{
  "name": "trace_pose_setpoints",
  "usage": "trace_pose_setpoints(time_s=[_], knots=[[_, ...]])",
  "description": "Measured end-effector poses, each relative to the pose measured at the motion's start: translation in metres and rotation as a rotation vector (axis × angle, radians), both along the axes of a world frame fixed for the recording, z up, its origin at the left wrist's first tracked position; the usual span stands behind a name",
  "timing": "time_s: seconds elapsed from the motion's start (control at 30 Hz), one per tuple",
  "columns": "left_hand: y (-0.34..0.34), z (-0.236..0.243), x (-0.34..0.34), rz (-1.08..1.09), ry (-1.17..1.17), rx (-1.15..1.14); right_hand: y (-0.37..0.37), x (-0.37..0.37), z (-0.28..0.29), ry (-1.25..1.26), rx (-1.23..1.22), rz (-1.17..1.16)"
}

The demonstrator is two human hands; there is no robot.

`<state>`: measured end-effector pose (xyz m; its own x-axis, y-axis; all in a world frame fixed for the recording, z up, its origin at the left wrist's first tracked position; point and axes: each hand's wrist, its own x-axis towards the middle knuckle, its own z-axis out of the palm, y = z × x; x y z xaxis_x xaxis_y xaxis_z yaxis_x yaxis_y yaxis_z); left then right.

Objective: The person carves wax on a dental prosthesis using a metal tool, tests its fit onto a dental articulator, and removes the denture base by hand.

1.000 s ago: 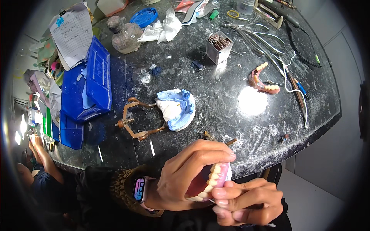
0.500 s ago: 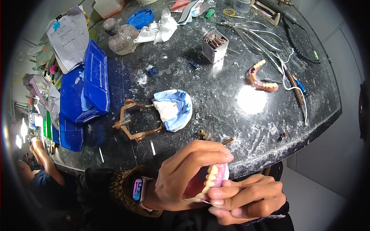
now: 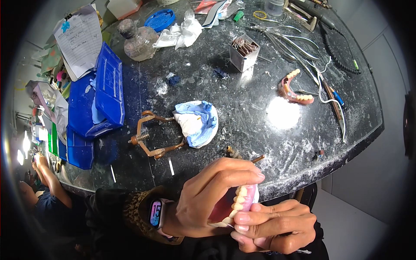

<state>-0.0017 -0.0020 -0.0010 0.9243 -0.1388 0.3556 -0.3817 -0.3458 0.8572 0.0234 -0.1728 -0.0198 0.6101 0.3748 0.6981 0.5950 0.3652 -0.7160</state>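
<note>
My left hand (image 3: 216, 190) is closed around a denture (image 3: 248, 200) with cream teeth in a pink gum base, a strip of white showing behind it. Pressed up against the lower teeth are the fingertips of my right hand (image 3: 277, 225), pinched on a thin tool (image 3: 303, 251). Most of that tool is hidden by the fingers; a bit of it shows below the knuckles. Beyond my left hand, a blue and white dental cast (image 3: 203, 125) lies beside a brass-coloured articulator frame (image 3: 145, 135).
A second denture (image 3: 295, 92) lies at the right near pliers (image 3: 299, 41) and a corded handpiece (image 3: 320, 17). A clear box of burs (image 3: 244, 53), a glass bottle (image 3: 138, 42) and an open blue case (image 3: 97, 95) stand farther back. Another person's arm (image 3: 54, 184) shows far left.
My right hand has shifted slightly left and down, and the thin tip seen at the lower teeth is now covered. The left hand keeps its grip on the denture.
</note>
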Motion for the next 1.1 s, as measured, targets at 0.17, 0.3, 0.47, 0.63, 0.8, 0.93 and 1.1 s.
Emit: trace_pose_setpoints(time_s=[0.17, 0.3, 0.47, 0.63, 0.8, 0.93, 1.1], knots=[[0.001, -0.001, -0.001, 0.002, 0.024, -0.027, -0.003, 0.012, 0.001, -0.062, -0.048, 0.134], [0.000, 0.000, 0.000, -0.008, 0.015, 0.002, -0.001, 0.014, 0.013, 0.021, -0.052, 0.127], [-0.002, 0.004, -0.003, 0.038, 0.058, -0.034, -0.002, 0.025, 0.014, 0.150, -0.072, 0.281], [-0.002, 0.003, -0.003, 0.030, 0.068, -0.070, -0.002, 0.024, 0.015, 0.122, -0.068, 0.246], [-0.002, 0.002, -0.003, 0.028, 0.047, -0.083, -0.003, 0.030, 0.022, 0.068, -0.131, 0.285], [-0.004, 0.002, -0.001, 0.025, 0.038, -0.079, -0.004, 0.027, 0.021, 0.062, -0.137, 0.251], [-0.004, 0.002, -0.001, 0.032, 0.043, -0.066, -0.002, 0.021, 0.015, 0.039, -0.124, 0.199]])
